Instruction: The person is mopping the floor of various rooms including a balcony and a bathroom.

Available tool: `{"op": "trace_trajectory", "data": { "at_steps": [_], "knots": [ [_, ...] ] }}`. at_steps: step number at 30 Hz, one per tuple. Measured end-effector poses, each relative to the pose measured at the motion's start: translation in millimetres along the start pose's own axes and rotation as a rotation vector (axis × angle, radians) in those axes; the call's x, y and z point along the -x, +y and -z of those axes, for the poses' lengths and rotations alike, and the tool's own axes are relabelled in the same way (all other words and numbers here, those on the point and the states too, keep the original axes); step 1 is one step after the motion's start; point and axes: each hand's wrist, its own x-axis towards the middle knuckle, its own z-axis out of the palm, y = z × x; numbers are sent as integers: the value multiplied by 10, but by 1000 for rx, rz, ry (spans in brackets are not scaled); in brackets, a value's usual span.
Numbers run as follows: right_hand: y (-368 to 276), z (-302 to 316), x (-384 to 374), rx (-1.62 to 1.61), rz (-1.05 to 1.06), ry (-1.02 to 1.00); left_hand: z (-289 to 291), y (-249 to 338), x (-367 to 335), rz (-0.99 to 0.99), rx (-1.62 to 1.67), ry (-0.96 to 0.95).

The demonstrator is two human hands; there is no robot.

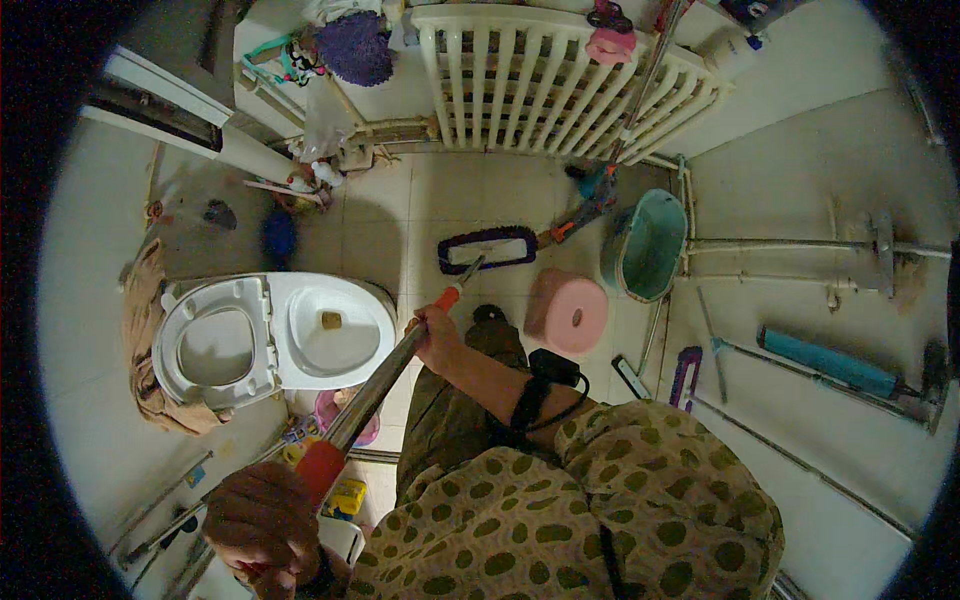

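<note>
A flat mop with a dark purple fringe and pale plate [490, 246] lies on the tiled floor. Its silver handle [372, 398] runs slantwise toward me, with orange sections on it. Low on the left, my left hand [262, 520] is closed around the handle's upper end, by an orange grip. Farther down, my right hand [437, 338] wraps round the pole just above its lower orange joint. A black device [552, 368] is strapped to my right forearm. To the right of the mop head stands a pink plastic stool [567, 312].
A white toilet [335, 285] with raised lid and seat is at left. A green tub [650, 245] stands at right, beside a leaning orange-jointed pole [600, 190]. A white radiator [520, 85] lines the far wall. A blue roller-shaped thing [830, 362] and pipes are along the right wall.
</note>
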Motion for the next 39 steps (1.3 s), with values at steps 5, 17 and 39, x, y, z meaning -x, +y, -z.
{"op": "trace_trajectory", "data": {
  "at_steps": [5,17,39],
  "knots": [
    [-18,-267,317,44,3,37,42,33,8,-41,-35,26],
    [-273,-212,225,-360,120,28,173,-41,-154,-125,-82,64],
    [-905,142,-33,-370,131,118,-263,-640,-298,161,-551,467]
  ]
}}
